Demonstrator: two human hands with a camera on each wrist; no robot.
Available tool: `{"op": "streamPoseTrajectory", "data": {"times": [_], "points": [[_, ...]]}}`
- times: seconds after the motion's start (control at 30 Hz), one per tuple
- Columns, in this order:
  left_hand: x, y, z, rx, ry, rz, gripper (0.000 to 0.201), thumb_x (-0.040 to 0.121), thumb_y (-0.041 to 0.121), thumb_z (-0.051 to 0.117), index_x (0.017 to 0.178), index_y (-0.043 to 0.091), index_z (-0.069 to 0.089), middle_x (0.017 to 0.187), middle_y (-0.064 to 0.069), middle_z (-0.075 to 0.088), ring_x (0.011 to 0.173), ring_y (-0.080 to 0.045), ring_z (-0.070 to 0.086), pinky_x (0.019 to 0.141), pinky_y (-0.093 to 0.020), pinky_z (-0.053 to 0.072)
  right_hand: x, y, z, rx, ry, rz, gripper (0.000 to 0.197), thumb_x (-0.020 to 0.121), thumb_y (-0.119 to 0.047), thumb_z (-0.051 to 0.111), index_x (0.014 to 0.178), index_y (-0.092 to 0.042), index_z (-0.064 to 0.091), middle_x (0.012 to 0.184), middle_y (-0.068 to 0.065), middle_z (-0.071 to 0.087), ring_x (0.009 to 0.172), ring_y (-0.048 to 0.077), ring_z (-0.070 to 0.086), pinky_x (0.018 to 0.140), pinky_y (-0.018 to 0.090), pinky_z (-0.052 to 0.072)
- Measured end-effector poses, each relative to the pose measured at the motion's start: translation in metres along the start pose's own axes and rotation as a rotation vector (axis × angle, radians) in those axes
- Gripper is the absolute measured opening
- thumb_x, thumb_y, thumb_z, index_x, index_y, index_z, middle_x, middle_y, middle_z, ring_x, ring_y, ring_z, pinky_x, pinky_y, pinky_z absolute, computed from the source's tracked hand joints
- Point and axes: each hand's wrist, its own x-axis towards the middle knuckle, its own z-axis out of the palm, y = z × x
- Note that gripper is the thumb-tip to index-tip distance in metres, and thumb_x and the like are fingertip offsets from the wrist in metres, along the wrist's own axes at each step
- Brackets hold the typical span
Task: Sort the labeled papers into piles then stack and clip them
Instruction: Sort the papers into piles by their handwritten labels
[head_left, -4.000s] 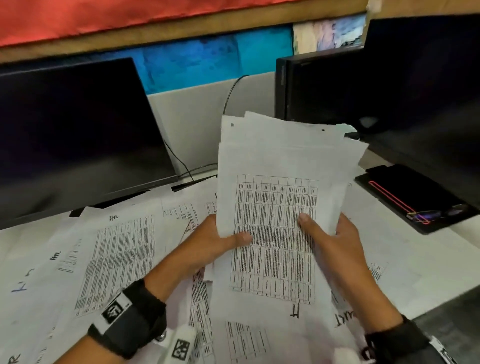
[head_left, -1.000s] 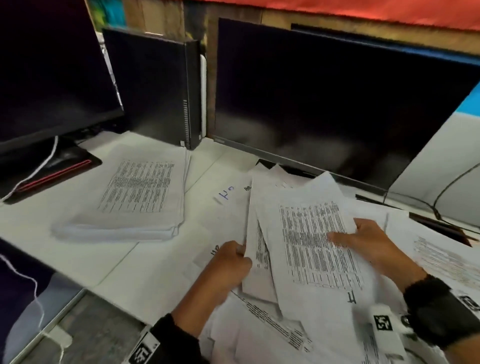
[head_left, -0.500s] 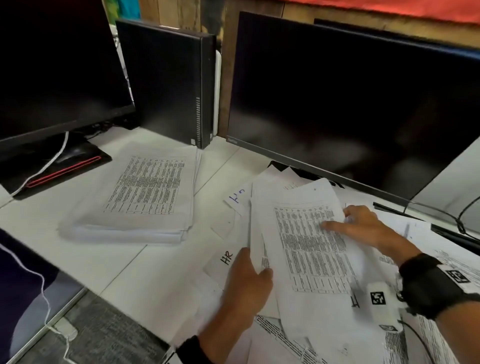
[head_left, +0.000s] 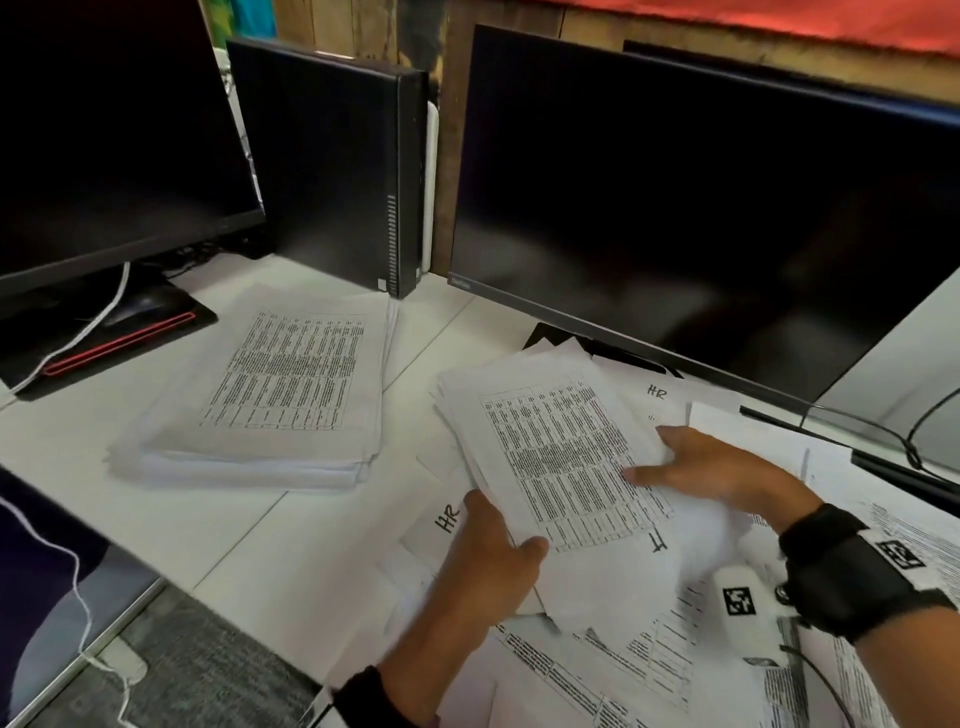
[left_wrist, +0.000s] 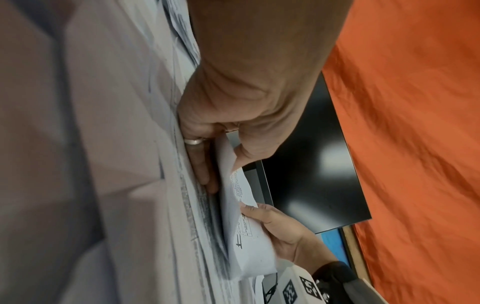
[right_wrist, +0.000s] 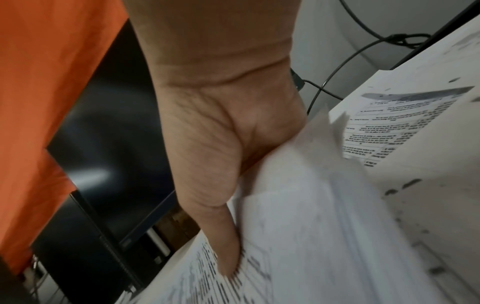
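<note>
While one squared pile (head_left: 260, 410) already lay on the worktop (head_left: 218, 525), the left hand (head_left: 488, 566) and right hand (head_left: 711, 467) each gripped a sheaf (head_left: 561, 457) above loose HR-labeled sheets (head_left: 447, 519), sorting unfinished, clipping not begun.

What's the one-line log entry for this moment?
phase: sorting | left hand: grips held sheaf | right hand: grips same sheaf | stacked pile: on desk, left | clip: unseen
</note>
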Motion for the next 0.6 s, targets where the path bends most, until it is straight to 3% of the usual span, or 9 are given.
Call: {"op": "streamPoseTrajectory", "data": {"times": [0.1,0.17,0.23,0.33,0.47,0.53,0.6], "points": [[-0.001,0.002,0.000,0.001,-0.039,-0.013,0.039,0.100,0.018,0.068,0.123,0.021,0.038,0.108,0.009,0.063,0.078,0.001,0.059,0.047,-0.005,0.045,-0.006,-0.001,-0.002,0.063,-0.052,-0.008,0.046,0.081,-0.040,0.090,0.121,-0.024,0.073,0.109,-0.002,0.082,0.100,0.023,0.080,0.100,0.047,0.060],[0.000,0.001,0.000,0.038,-0.044,0.014,0.043,0.098,0.018,0.071,0.127,0.022,0.039,0.119,0.009,0.064,0.090,0.000,0.063,0.048,-0.005,0.046,-0.006,-0.003,0.000,0.183,0.078,-0.036,0.052,0.076,-0.034,0.094,0.121,-0.022,0.070,0.105,0.005,0.082,0.093,0.030,0.081,0.092,0.052,0.063],[0.000,0.000,-0.001,0.089,-0.042,0.049,0.045,0.097,0.021,0.072,0.128,0.024,0.038,0.132,0.008,0.062,0.104,-0.006,0.064,0.059,-0.009,0.051,-0.010,-0.008,0.006,0.258,0.180,-0.082,0.045,0.080,-0.018,0.092,0.119,-0.017,0.069,0.100,0.008,0.082,0.087,0.033,0.081,0.086,0.057,0.064],[-0.001,0.001,-0.005,0.198,-0.009,0.114,0.045,0.096,0.027,0.072,0.125,0.025,0.039,0.133,0.008,0.054,0.112,-0.013,0.063,0.085,-0.029,0.061,-0.031,-0.016,0.016,0.309,0.168,-0.131,0.035,0.088,-0.011,0.083,0.120,-0.014,0.069,0.103,0.009,0.082,0.089,0.032,0.081,0.085,0.056,0.065],[0.003,0.008,-0.014,0.241,0.063,0.184,0.069,0.080,0.042,0.088,0.126,0.029,0.039,0.127,0.008,0.033,0.120,-0.012,0.049,0.097,-0.023,0.044,-0.083,-0.014,0.020,0.489,0.302,-0.267,0.037,0.090,-0.006,0.077,0.124,-0.017,0.067,0.109,0.010,0.081,0.089,0.035,0.081,0.068,0.043,0.066],[0.005,0.014,-0.020,0.068,0.005,0.187,0.087,0.066,0.052,0.096,0.129,0.033,0.039,0.136,0.008,0.044,0.123,-0.011,0.053,0.107,-0.031,0.047,-0.109,-0.006,0.022,0.628,0.408,-0.338,0.041,0.086,-0.003,0.075,0.125,-0.017,0.068,0.111,0.012,0.081,0.089,0.035,0.080,0.066,0.041,0.067],[0.005,0.019,-0.021,-0.200,-0.109,0.185,0.098,0.055,0.056,0.100,0.131,0.041,0.041,0.136,0.005,0.064,0.120,-0.014,0.066,0.104,-0.044,0.056,-0.130,0.006,0.025,0.722,0.455,-0.353,0.040,0.082,-0.006,0.076,0.120,-0.016,0.071,0.109,0.014,0.081,0.088,0.033,0.080,0.069,0.041,0.067]]}}
